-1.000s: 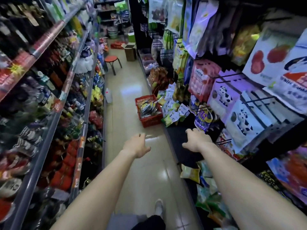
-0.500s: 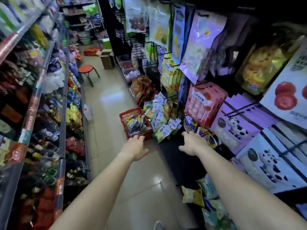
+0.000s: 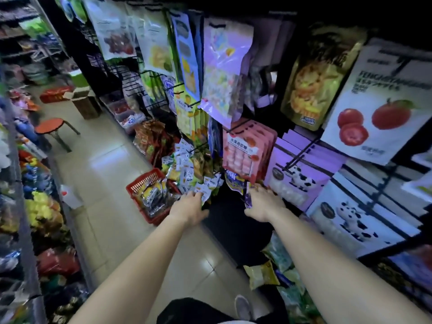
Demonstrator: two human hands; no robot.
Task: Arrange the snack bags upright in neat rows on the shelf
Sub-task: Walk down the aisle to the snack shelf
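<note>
A pale tiled floor (image 3: 105, 174) runs up the middle of the frame between shelving. On it, centre, stands a red basket (image 3: 142, 183) filled with packets; a red-topped stool (image 3: 50, 125) stands at upper left, with a cardboard box (image 3: 85, 105) and a red crate (image 3: 55, 94) beyond. A dark low shelf (image 3: 236, 232) at lower centre-right carries loose snack bags (image 3: 263, 275) lying flat at its near end and a heap of small packets (image 3: 194, 178) at its far end.

Red basket (image 3: 149, 199) beside bare shelf (image 3: 236, 232)
</note>
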